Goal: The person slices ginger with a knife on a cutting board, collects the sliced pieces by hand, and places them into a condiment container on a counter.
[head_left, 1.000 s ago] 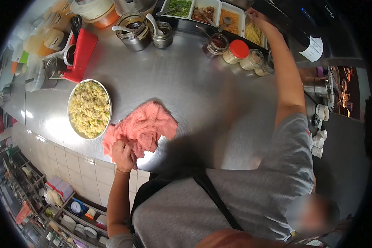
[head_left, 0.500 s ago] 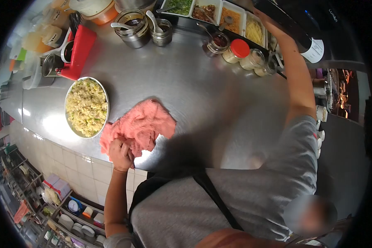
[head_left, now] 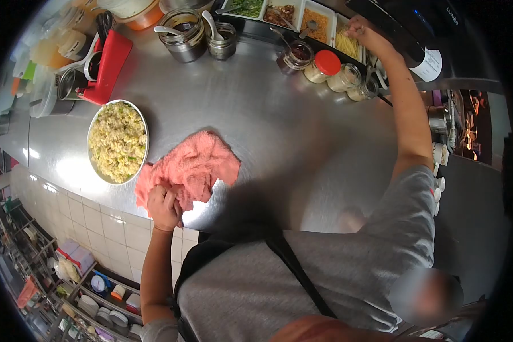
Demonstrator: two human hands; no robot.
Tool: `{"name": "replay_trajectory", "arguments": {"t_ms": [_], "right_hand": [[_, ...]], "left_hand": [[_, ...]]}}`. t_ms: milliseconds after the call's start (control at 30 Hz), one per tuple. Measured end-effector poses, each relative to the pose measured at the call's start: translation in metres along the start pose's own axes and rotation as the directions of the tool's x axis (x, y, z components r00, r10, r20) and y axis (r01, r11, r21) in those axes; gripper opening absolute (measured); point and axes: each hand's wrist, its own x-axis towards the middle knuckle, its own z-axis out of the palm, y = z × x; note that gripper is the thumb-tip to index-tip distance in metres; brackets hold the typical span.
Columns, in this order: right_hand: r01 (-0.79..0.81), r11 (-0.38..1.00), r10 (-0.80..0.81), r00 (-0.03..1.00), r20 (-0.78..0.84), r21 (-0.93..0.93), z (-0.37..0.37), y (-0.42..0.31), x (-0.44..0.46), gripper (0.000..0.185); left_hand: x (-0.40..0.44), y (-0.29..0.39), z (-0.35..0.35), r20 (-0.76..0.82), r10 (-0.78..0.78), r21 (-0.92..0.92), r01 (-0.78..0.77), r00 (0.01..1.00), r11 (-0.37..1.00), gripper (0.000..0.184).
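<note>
My left hand [head_left: 164, 206] is closed round the near edge of a crumpled pink towel [head_left: 195, 162] that lies on the steel counter. A white oval plate [head_left: 147, 149] heaped with fried rice [head_left: 117, 142] stands just beyond the towel, to the left. At the upper right, my right arm is stretched out. My right hand [head_left: 370, 37] is over a white tray of yellow shreds [head_left: 346, 44], its fingers bent and drawn together. Whatever they pinch, if anything, is too small to make out.
Beside that tray sit trays of orange bits [head_left: 315, 26], a dark red mix [head_left: 279, 16] and chopped greens [head_left: 246, 7]. Several jars, one red-lidded [head_left: 327, 62], line the front. Sauce pots [head_left: 182, 43] with spoons and a red holder [head_left: 113, 67] stand left. A black machine [head_left: 416, 34] overhangs the right.
My right hand has drawn out from beside the black machine and now shows more fully over the yellow shreds. The left hand stays on the towel. The view has shifted slightly.
</note>
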Motion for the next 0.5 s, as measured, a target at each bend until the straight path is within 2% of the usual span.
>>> {"name": "replay_trajectory", "arguments": {"t_ms": [67,167,267,367,467,500], "right_hand": [[0.063,0.993,-0.061,0.998,-0.023,0.096,0.005,0.001,-0.001,0.013],[-0.060,0.925,0.073,0.997,-0.021,0.375,0.002,-0.017,-0.009,0.013],[-0.062,0.998,0.063,0.998,0.012,-0.018,0.009,0.014,0.000,0.016],[-0.232,0.971,0.211,0.948,0.236,0.064,0.016,0.010,0.003,0.018],[-0.080,0.996,0.075,0.990,0.120,0.035,0.017,-0.026,-0.007,0.019],[-0.072,0.997,0.074,0.987,0.145,-0.019,0.018,-0.022,-0.005,0.023]], "left_hand": [[0.001,0.000,0.000,-0.017,0.010,0.000,-0.010,1.000,1.000,0.028],[0.001,-0.001,0.001,-0.010,0.002,-0.003,-0.002,1.000,1.000,0.027],[-0.002,-0.003,0.003,-0.026,0.007,-0.003,-0.007,1.000,1.000,0.027],[-0.001,-0.002,0.001,-0.014,0.010,0.008,-0.010,1.000,1.000,0.026],[0.000,-0.001,0.000,-0.009,0.009,0.011,-0.009,1.000,1.000,0.026],[0.000,-0.002,0.001,-0.009,0.006,0.010,-0.006,1.000,1.000,0.026]]}}
